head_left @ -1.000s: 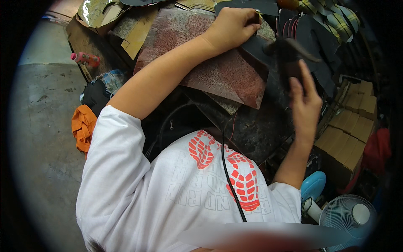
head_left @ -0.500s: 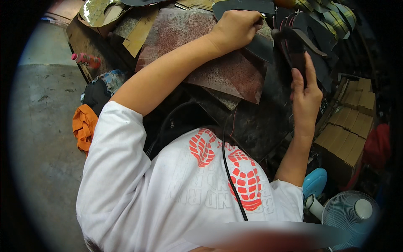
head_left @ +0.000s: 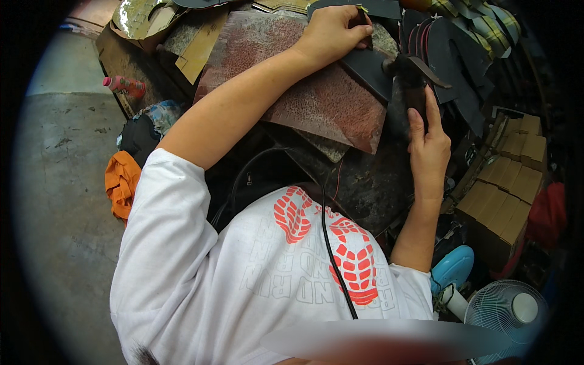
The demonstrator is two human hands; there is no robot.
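My right hand is wrapped round the dark handle of a claw hammer, its curved claw pointing right. My left hand is closed on a slim dark rod-like tool with a yellowish end; most of it is hidden by the fingers. Beneath that hand lies a black flat sheet piece, partly over a worn reddish-brown board. The hammer head is just right of the black piece, apart from my left hand.
Several black cut pieces with red edges stand at the right, beside plaid strips. Yellowish templates lie at the far left. A pink-capped bottle, orange cloth, cardboard boxes and a fan surround the bench.
My right hand and the hammer have moved left and slightly down. My left hand has shifted a little left and up, turning so its thumb and the slim tool show.
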